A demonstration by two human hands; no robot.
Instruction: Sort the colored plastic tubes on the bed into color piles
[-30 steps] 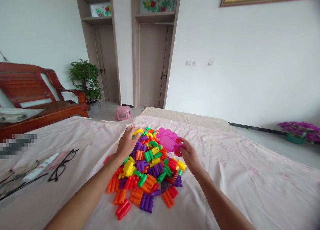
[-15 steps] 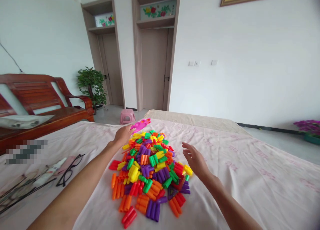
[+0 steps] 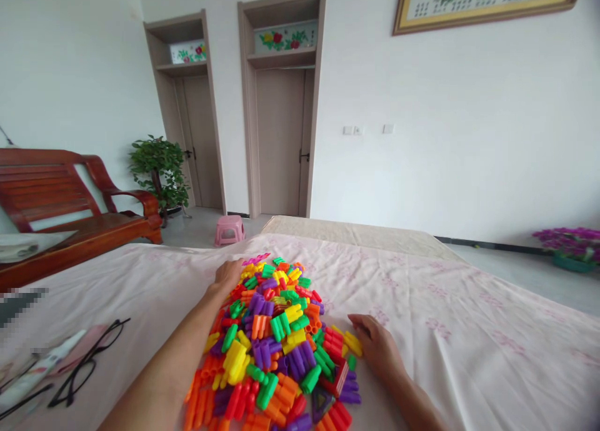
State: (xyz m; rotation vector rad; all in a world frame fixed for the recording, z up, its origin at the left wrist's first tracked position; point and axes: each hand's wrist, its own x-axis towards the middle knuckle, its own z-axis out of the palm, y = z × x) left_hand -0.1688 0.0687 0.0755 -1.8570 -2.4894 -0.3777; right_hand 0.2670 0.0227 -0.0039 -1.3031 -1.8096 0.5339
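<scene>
A heap of plastic building pieces (image 3: 281,331) in red, orange, yellow, green and purple lies on the cloth in front of me. At its far left end, my left hand (image 3: 229,275) grips a bright pink flat plastic piece (image 3: 257,259), low against the heap. The fingertips there are mostly hidden. My right hand (image 3: 377,343) rests low over the cloth at the heap's right side, empty, with loosely bent fingers apart. Close to its fingers is a yellow piece (image 3: 352,343).
Black-framed glasses (image 3: 87,365) and a white tube (image 3: 42,368) lie left of my forearm. The pink-patterned cloth (image 3: 450,331) spreads over the table. Beyond it stand a pink stool (image 3: 229,230), a wooden bench (image 3: 84,212) and a potted plant (image 3: 159,172).
My left hand has lowered the pink piece to the heap's far end. My right hand has come down toward the cloth. The view has tilted up and shifted slightly right.
</scene>
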